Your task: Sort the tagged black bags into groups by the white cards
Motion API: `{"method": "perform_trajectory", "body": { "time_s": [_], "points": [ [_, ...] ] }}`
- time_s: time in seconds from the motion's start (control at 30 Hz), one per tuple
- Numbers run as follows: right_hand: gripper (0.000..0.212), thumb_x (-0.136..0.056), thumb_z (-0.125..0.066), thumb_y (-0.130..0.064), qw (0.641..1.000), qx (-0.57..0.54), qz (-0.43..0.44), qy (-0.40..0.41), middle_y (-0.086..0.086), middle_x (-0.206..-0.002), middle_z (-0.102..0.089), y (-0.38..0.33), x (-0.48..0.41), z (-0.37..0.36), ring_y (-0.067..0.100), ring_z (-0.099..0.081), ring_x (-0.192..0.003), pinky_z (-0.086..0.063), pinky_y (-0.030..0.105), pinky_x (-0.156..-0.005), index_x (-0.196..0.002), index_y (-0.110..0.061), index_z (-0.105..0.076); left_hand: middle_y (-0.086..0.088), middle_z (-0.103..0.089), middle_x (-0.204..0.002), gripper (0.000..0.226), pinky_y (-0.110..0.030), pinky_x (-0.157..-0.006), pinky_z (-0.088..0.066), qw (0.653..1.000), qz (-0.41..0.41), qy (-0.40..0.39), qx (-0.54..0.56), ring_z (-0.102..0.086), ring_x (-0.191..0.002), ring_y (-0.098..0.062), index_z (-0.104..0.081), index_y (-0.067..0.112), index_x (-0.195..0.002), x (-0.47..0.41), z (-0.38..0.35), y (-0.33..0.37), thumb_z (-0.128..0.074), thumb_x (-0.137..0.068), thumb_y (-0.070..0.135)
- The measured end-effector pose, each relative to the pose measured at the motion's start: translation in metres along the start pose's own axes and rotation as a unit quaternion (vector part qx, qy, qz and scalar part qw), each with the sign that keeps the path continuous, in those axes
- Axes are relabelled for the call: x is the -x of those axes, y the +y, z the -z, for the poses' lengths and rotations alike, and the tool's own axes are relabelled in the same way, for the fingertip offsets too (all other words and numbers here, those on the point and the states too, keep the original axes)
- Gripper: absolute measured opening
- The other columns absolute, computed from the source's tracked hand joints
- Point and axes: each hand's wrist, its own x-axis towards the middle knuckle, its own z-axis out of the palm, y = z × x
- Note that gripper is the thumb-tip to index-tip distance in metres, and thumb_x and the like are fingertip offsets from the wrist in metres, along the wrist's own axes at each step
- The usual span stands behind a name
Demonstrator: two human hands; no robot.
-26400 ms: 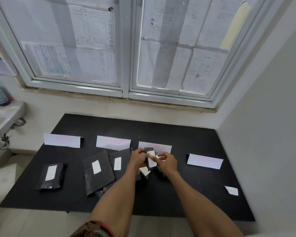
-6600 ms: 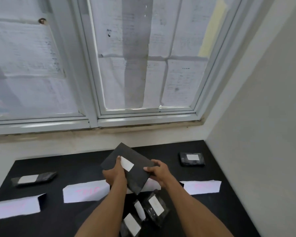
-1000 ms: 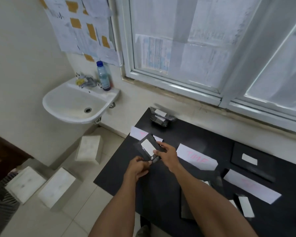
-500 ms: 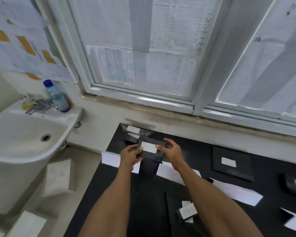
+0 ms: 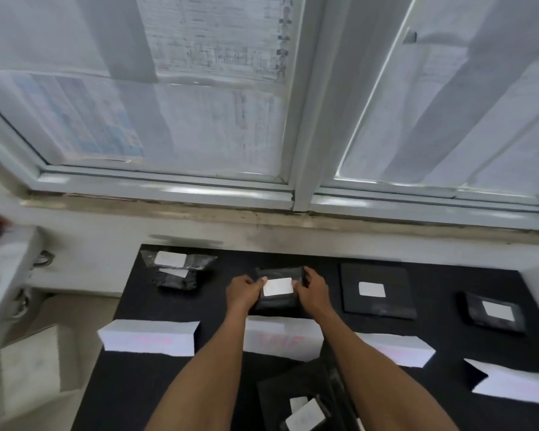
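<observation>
A small black bag (image 5: 277,301) with a white tag is held at both ends, my left hand (image 5: 242,292) on its left side and my right hand (image 5: 314,290) on its right. It sits low over the black table (image 5: 131,377), just behind the second white card (image 5: 282,340). Other folded white cards stand in a row: one at the left (image 5: 150,337), one right of centre (image 5: 395,349), one at the far right (image 5: 511,382). Two tagged bags (image 5: 178,269) lie behind the left card, a flat one (image 5: 377,290) and a small one (image 5: 492,311) further right.
Several tagged bags (image 5: 305,405) are piled at the near edge between my forearms. A window sill and wall (image 5: 262,222) run right behind the table. A white sink (image 5: 3,275) and pale blocks on the floor (image 5: 28,374) are to the left.
Both hands have carried the small bag rightward, away from the two bags behind the left card, and lowered it behind the second card. The view has swung right.
</observation>
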Motion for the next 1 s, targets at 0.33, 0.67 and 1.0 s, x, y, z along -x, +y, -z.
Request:
{"method": "perform_trajectory", "body": {
  "time_s": [0.33,0.67,1.0],
  "points": [
    [0.061,-0.091,-0.056,-0.011,0.997,0.031,-0.019,-0.072,0.016,-0.146,-0.043,0.023,-0.035,-0.001,0.031,-0.042,-0.134,-0.033,0.032,-0.108,-0.147,-0.003,-0.032,-0.017,-0.065,-0.122,0.029,-0.031,-0.091,-0.045,0.994,-0.024,0.07,-0.083,-0.059,-0.114,-0.033,-0.065,0.006,-0.117,-0.003,-0.046,0.001,-0.055,-0.09,0.013],
    [0.039,-0.088,-0.057,-0.008,0.997,0.042,0.07,0.001,0.012,-0.119,-0.063,0.041,0.039,0.034,0.026,-0.061,-0.11,-0.046,0.026,-0.093,-0.127,-0.007,-0.057,-0.01,-0.056,-0.127,0.035,-0.032,-0.093,-0.044,0.978,-0.093,0.167,-0.085,-0.057,-0.114,-0.027,-0.056,0.013,-0.125,0.063,-0.044,-0.033,-0.057,-0.09,0.014],
    [0.021,-0.092,-0.052,-0.021,0.954,0.256,0.155,-0.002,0.012,-0.107,-0.064,0.105,0.181,0.031,0.029,-0.06,-0.096,-0.044,0.033,-0.078,-0.09,-0.005,-0.066,-0.013,-0.065,-0.111,0.032,-0.036,-0.083,-0.052,0.99,0.055,0.094,-0.091,-0.063,-0.101,-0.032,-0.064,0.003,-0.106,0.182,-0.07,-0.138,-0.052,-0.089,0.028]
  ]
}}
